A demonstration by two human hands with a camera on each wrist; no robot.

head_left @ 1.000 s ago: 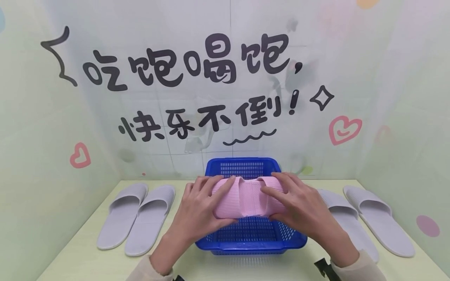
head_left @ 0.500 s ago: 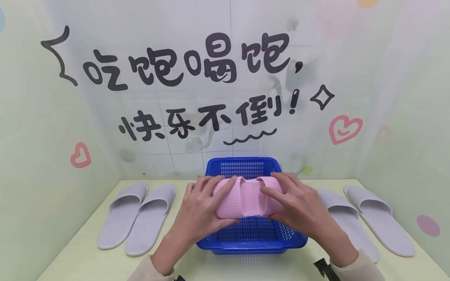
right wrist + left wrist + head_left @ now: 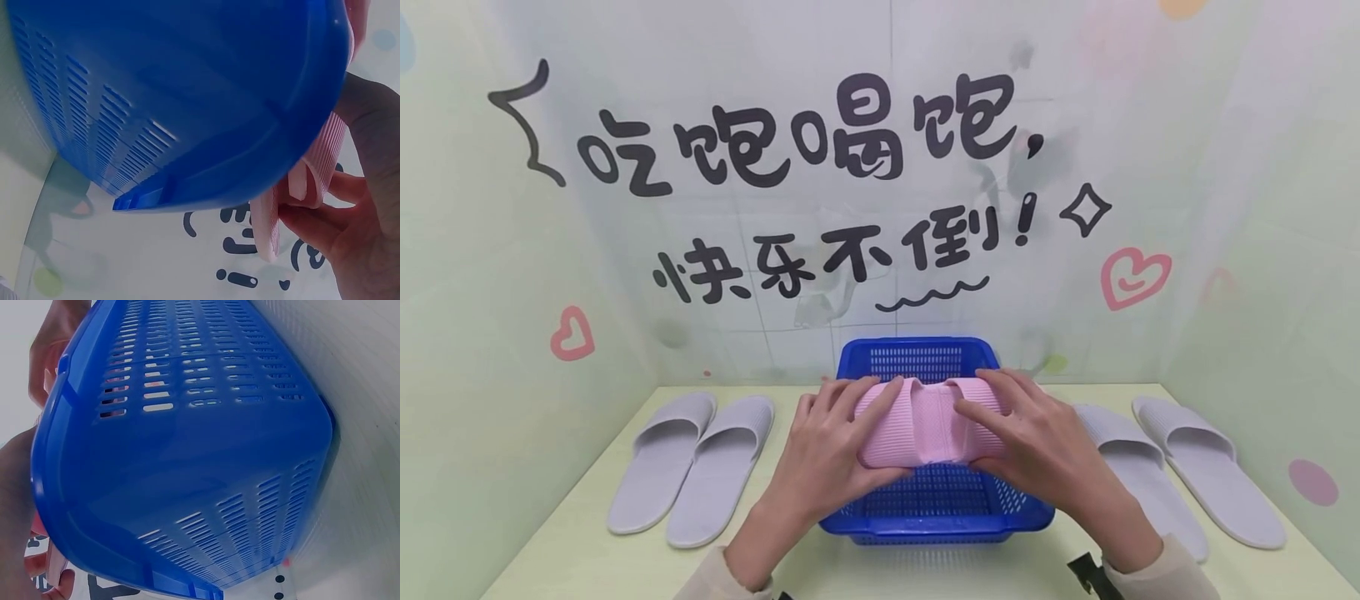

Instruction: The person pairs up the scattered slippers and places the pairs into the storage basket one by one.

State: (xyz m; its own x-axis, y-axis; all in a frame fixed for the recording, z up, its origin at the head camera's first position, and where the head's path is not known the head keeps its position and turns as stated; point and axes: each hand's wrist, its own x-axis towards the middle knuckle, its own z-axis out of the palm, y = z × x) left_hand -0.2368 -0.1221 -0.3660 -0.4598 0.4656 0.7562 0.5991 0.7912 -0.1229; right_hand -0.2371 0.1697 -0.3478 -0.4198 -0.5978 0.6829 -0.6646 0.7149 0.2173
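Observation:
A pair of pink slippers (image 3: 940,421) lies crosswise over the blue basket (image 3: 934,525), their ribbed uppers at opposite ends and the openings facing each other in the middle. My left hand (image 3: 827,442) grips the left end, fingers spread over the ribbed upper and thumb along the near side. The right end is in my right hand (image 3: 1037,437), whose index finger reaches toward the middle. In the right wrist view, fingers curl round the pink slippers (image 3: 322,156) beyond the basket's rim. The basket wall (image 3: 187,456) fills most of the left wrist view and hides much of the left hand's grip.
Two light grey slippers (image 3: 658,467) lie side by side on the pale table (image 3: 820,571) at the left. Another grey pair (image 3: 1217,475) lies at the right, partly behind the right forearm. A printed wall (image 3: 880,208) with black lettering stands close behind the basket.

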